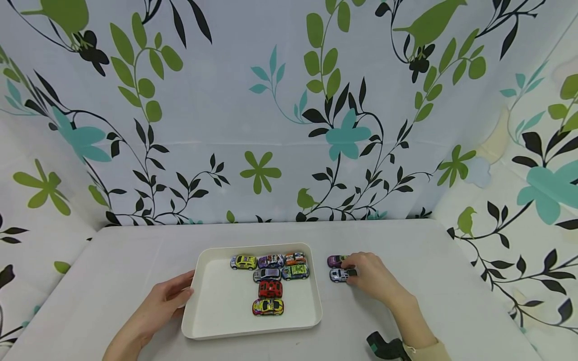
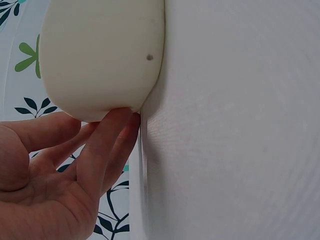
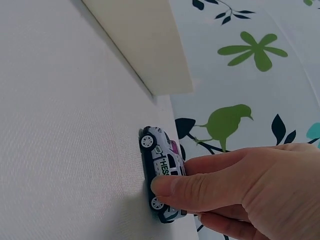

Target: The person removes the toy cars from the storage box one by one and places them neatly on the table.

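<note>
A white rectangular tray [image 1: 217, 321] carries several small toy cars, among them a red car [image 1: 270, 289] and two yellow ones. At the tray's left side my left hand [image 1: 159, 306] holds the edge, thumb near the rim and fingers against the wall; the left wrist view shows this hand [image 2: 75, 165] from below the tray's wall [image 2: 105, 60]. Right of the tray, my right hand [image 1: 372, 278] pinches a white toy car [image 3: 162, 162] with lettering on its side. The car appears to stand on the table. A purple toy car [image 1: 335, 260] is just behind it, partly hidden by the fingers.
The white table [image 1: 135, 245] ends at a patterned curtain [image 1: 217, 125] behind and at both sides. A black device [image 1: 386, 346] sits at the right wrist. Inside the tray, the cars are grouped toward the right and middle.
</note>
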